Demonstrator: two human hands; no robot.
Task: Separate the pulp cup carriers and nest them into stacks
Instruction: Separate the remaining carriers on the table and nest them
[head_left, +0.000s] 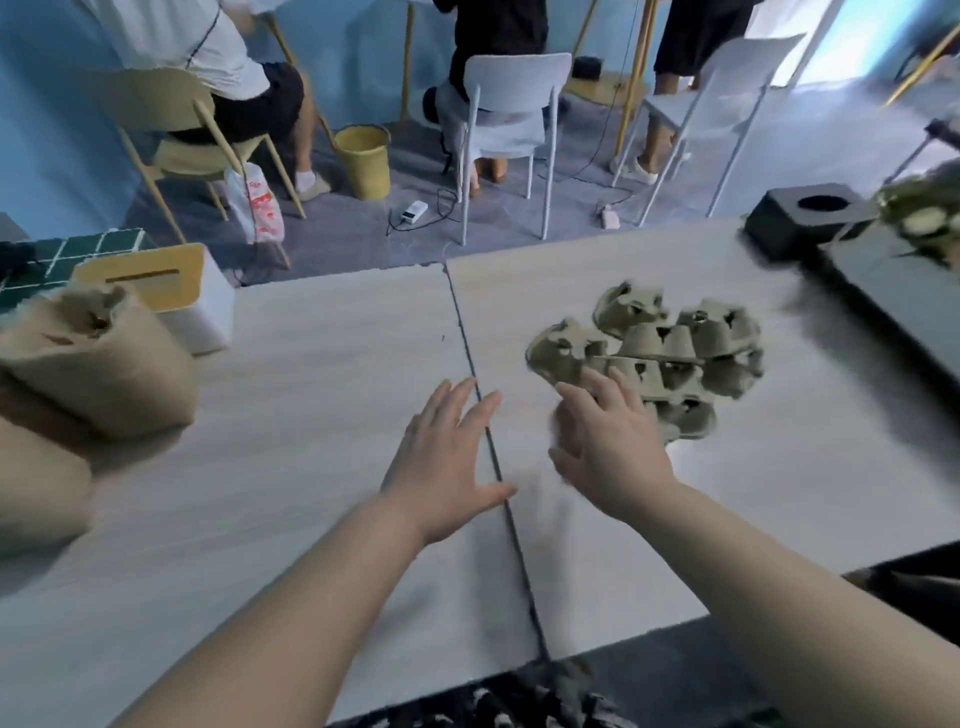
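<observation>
Matt pulp, pale wood grain and rough cloth in front of you

Your pulp cup carriers (660, 353) are moulded paper fibre, grey-brown, matt and slightly rough, with ragged edges. The tabletop (322, 374) under them looks like pale wood-grain laminate, smooth with a low sheen, split by a dark seam. At your left the sacks (104, 364) are coarse tan cloth, matt and woven. Beside them the box (202, 306) is smooth white plastic with a yellow lid. Far right, the black block (800, 218) is matt, and the black panel (893, 280) next to it is glossy. Your hands (447, 457) are bare.
</observation>
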